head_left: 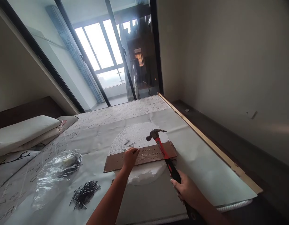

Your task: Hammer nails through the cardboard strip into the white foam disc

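Observation:
My right hand point(186, 188) grips the black lower handle of a claw hammer point(162, 149), its steel head raised above the right part of a brown board point(115, 162). Many small nail heads dot the board's surface. With fingertips pinched, my left hand point(130, 156) holds a nail point(139, 148) upright near the board's far edge; most of the nail is hidden by the fingers. Under the board lies a round white foam slab point(144, 177). A few loose nails point(127, 142) rest on the foam just beyond my left hand.
A pile of nails point(84, 194) lies on the pale sheet at the left front, near a clear plastic bag point(54, 176). Folded bedding point(27, 131) sits at far left. A wooden rail point(210, 142) borders the right side, beside the wall. Glass doors stand behind.

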A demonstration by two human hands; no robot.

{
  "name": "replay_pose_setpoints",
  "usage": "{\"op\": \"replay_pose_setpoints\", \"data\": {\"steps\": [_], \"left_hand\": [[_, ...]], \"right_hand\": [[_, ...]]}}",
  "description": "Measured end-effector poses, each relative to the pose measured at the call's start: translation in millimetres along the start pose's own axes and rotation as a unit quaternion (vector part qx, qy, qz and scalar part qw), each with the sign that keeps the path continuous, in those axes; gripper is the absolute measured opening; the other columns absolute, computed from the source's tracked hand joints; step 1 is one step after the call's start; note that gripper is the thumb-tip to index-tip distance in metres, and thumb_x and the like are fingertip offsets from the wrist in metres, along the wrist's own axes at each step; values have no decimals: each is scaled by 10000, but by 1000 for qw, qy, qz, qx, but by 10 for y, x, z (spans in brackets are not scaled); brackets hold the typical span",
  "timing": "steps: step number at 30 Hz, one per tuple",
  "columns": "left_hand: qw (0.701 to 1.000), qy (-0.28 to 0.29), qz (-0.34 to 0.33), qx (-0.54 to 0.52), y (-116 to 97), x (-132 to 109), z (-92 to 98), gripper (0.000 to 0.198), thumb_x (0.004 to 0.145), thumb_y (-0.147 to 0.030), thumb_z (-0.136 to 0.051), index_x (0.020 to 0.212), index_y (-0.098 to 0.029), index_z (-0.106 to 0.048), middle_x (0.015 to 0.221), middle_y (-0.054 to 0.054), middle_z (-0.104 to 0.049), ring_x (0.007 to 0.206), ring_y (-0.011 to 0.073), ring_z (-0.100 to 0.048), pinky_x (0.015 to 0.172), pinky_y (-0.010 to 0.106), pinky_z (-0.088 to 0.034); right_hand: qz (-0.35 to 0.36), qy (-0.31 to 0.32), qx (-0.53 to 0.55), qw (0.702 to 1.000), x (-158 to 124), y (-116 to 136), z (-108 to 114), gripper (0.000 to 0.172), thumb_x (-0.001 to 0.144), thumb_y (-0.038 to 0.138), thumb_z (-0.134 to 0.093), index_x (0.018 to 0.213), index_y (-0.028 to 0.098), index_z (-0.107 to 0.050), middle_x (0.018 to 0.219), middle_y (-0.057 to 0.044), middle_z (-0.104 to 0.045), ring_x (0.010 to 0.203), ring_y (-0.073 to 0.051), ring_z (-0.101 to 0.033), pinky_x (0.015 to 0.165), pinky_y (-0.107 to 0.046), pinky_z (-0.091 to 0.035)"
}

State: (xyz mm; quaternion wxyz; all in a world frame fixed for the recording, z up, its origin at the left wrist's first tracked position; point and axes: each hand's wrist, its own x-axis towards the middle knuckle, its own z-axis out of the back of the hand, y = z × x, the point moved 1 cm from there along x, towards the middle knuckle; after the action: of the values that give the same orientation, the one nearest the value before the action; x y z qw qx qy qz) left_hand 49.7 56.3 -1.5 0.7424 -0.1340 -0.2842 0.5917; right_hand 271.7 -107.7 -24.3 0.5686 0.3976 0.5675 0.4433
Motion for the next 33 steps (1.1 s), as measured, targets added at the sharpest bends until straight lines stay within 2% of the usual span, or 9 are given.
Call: {"op": "replay_pose_setpoints", "data": {"steps": [4,9,19,24,29,33], "left_hand": [[998,8,32,-45,-54,-1,-155,231,759,-334,-508,718,-186,-679,678,13,-664,649,130,-590,627,219,-431],[998,-6,13,-59,-3,-41,-312,207,745,-327,-528,730,-199,-690,767,11,-687,730,142,-604,694,239,-437],[998,-8,16,-54,-15,-54,-389,175,747,-270,-533,769,-223,-700,842,19,-700,776,156,-621,721,257,-457],[999,-14,6,-35,-8,-59,-445,168,745,-251,-540,806,-230,-695,859,21,-696,784,161,-618,734,266,-448],[999,-15,13,-38,-18,-54,-460,134,734,-242,-555,740,-224,-688,813,19,-690,758,153,-608,719,254,-434],[999,-17,6,-49,-12,-69,-460,152,747,-251,-539,697,-211,-677,782,20,-679,757,148,-599,692,238,-417]], "right_hand": [[-2,0,-23,1000,-14,10,4,166,751,323,-448,856,195,-434,472,105,-323,298,-64,-319,270,-178,-303],[-6,2,-43,999,-10,3,-4,161,745,323,-461,840,195,-438,451,106,-305,295,-67,-301,278,-183,-293],[-14,-4,-43,999,41,-70,-47,245,728,366,-509,892,184,-520,452,90,-341,295,-70,-294,292,-193,-281],[-28,0,-64,998,31,-71,-71,225,735,359,-495,884,190,-504,425,101,-278,296,-71,-278,295,-187,-270],[-5,-12,-96,995,53,-122,-54,256,727,375,-509,898,186,-536,446,81,-362,344,-89,-354,375,-208,-326],[28,-8,-166,986,3,-69,2,241,741,362,-473,857,162,-543,524,38,-458,457,-122,-447,447,-217,-360]]}}
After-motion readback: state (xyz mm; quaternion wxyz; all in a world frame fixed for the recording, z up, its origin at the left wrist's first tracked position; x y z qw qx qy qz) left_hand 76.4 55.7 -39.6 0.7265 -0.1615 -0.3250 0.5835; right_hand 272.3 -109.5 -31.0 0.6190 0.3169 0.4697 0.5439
